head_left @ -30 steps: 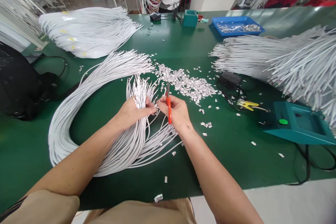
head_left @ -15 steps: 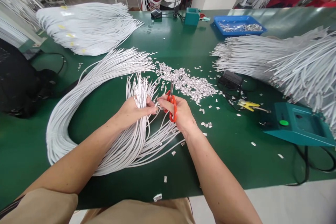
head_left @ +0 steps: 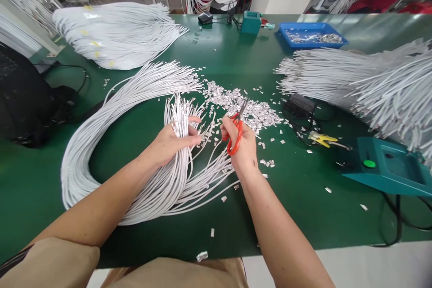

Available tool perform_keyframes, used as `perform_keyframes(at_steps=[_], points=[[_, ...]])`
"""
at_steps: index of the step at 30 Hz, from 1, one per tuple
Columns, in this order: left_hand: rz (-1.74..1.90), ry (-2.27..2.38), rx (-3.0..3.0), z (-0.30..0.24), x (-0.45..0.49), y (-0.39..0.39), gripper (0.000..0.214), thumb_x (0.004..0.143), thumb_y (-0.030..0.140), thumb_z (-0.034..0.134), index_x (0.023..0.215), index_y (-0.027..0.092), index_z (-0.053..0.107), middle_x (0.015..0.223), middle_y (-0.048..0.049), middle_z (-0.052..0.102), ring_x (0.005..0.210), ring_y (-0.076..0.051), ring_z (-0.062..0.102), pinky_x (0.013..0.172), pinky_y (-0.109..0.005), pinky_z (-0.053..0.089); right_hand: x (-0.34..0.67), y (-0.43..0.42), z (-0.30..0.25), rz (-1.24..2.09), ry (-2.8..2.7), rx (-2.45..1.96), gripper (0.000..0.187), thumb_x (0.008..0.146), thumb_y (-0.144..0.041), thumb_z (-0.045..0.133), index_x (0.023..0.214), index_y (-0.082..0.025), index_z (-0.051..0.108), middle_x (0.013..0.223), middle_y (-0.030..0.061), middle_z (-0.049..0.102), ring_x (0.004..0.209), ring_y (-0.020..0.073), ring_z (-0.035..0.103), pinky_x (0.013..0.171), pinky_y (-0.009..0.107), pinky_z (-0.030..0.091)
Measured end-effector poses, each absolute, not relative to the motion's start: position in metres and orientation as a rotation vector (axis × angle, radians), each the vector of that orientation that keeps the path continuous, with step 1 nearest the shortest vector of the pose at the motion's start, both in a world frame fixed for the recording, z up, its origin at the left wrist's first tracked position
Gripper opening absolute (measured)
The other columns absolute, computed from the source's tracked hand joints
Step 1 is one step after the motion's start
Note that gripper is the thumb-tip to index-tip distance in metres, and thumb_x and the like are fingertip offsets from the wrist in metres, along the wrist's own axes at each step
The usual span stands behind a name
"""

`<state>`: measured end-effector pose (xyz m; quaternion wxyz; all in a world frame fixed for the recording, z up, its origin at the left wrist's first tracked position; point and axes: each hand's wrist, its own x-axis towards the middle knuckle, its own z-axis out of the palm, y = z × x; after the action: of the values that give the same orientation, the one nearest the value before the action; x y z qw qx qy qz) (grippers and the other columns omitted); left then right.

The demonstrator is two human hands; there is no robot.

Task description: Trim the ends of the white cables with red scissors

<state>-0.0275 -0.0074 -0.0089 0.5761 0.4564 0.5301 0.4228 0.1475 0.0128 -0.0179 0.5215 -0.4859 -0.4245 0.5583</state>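
Note:
A bundle of white cables (head_left: 180, 162) stands gathered in my left hand (head_left: 172, 141), its cut ends poking up above the fingers. The thumb and fingertips of that hand point right and are a little apart. My right hand (head_left: 243, 144) is closed around red-handled scissors (head_left: 235, 135), blades up and tilted right, beside the bundle and apart from it. Loose cables (head_left: 209, 175) from the same coil spread on the table below and between the hands. Small silvery foil-like pieces (head_left: 256, 114) lie heaped just beyond the scissors.
Large white cable bundles lie at the back left (head_left: 114, 31) and right (head_left: 320, 69). A blue tray (head_left: 313, 45) holds more small pieces. On the right are a teal device (head_left: 388, 162), yellow-handled pliers (head_left: 322, 138) and a black adapter (head_left: 299, 105). A black bag (head_left: 23, 94) sits left. People work beyond the table.
My right hand has moved right, away from my left hand, with the scissors now tilted right. The left fingertips have spread from the thumb; the bundle stays in that hand.

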Motion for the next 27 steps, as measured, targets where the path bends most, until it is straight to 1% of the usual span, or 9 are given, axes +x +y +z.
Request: perform_keyframes(at_steps=[2,3,7,12,15,19,23,25,27], points=[[0.937,1.18,1.054,-0.008,-0.029,-0.007,0.056,0.07,0.028,0.081,0.122,0.022,0.059,0.078,0.0026,0.062,0.071,-0.015,0.06,0.071,-0.032,0.047,0.152,0.018,-0.02,1.358,-1.089,-1.228,0.025,0.07,-0.04,0.072,0.065,-0.018,0.062,0.061,-0.0034,0.052,0.059,0.0105,0.042,0.061,0.026,0.036],[0.924,1.156,1.048,-0.008,-0.03,-0.007,0.057,0.071,0.028,0.081,0.123,0.022,0.058,0.076,0.0024,0.063,0.073,-0.016,0.061,0.072,-0.032,0.047,0.154,0.019,-0.021,1.37,-1.161,-1.248,0.022,0.069,-0.037,0.073,0.066,-0.018,0.063,0.062,-0.0035,0.052,0.059,0.0104,0.042,0.06,0.026,0.036],[0.922,1.109,0.99,-0.008,-0.033,-0.005,0.05,0.07,0.026,0.081,0.116,0.021,0.063,0.073,0.0032,0.061,0.072,-0.015,0.061,0.069,-0.031,0.047,0.156,0.019,-0.023,1.295,-1.499,-1.281,0.016,0.073,-0.032,0.066,0.068,-0.017,0.063,0.068,-0.0018,0.058,0.062,0.0113,0.044,0.06,0.026,0.036],[0.923,1.064,0.959,-0.009,-0.035,-0.004,0.041,0.074,0.024,0.079,0.112,0.019,0.064,0.074,0.0042,0.061,0.072,-0.013,0.061,0.073,-0.031,0.047,0.161,0.02,-0.026,0.881,-2.023,-1.263,0.017,0.076,-0.024,0.058,0.061,-0.019,0.05,0.067,-0.0008,0.055,0.062,0.0122,0.043,0.059,0.026,0.033],[0.928,1.063,0.924,-0.009,-0.035,-0.004,0.041,0.076,0.023,0.078,0.114,0.017,0.062,0.075,0.0037,0.064,0.075,-0.014,0.063,0.076,-0.031,0.047,0.163,0.021,-0.031,0.596,-2.231,-1.241,0.017,0.077,-0.02,0.056,0.062,-0.019,0.048,0.066,-0.0001,0.052,0.062,0.0129,0.041,0.061,0.027,0.032],[0.935,1.069,0.877,-0.009,-0.035,-0.004,0.043,0.075,0.02,0.079,0.114,0.014,0.061,0.075,0.0017,0.068,0.073,-0.013,0.064,0.077,-0.031,0.048,0.163,0.022,-0.039,0.323,-2.322,-1.245,0.014,0.08,-0.018,0.054,0.066,-0.018,0.054,0.068,0.0019,0.055,0.064,0.0142,0.042,0.062,0.028,0.031],[0.942,1.068,0.847,-0.009,-0.035,-0.003,0.044,0.074,0.021,0.08,0.113,0.013,0.061,0.074,0.0009,0.07,0.072,-0.014,0.065,0.075,-0.031,0.048,0.164,0.023,-0.042,0.111,-2.366,-1.235,0.017,0.083,-0.016,0.053,0.066,-0.017,0.057,0.067,0.0034,0.056,0.064,0.0152,0.043,0.061,0.029,0.029],[0.949,1.057,0.83,-0.009,-0.035,-0.003,0.044,0.073,0.02,0.08,0.112,0.013,0.061,0.071,0.0016,0.069,0.072,-0.014,0.066,0.074,-0.031,0.049,0.165,0.024,-0.043,0.06,-2.368,-1.238,0.021,0.084,-0.016,0.054,0.064,-0.017,0.057,0.065,0.0036,0.057,0.063,0.015,0.043,0.06,0.029,0.029],[0.955,1.065,0.816,-0.01,-0.036,-0.002,0.046,0.071,0.021,0.081,0.111,0.013,0.062,0.071,0.0012,0.069,0.071,-0.015,0.066,0.073,-0.032,0.049,0.165,0.024,-0.043,0.098,-2.338,-1.261,0.025,0.085,-0.018,0.056,0.06,-0.018,0.054,0.062,0.0025,0.055,0.06,0.0141,0.042,0.058,0.029,0.027]])
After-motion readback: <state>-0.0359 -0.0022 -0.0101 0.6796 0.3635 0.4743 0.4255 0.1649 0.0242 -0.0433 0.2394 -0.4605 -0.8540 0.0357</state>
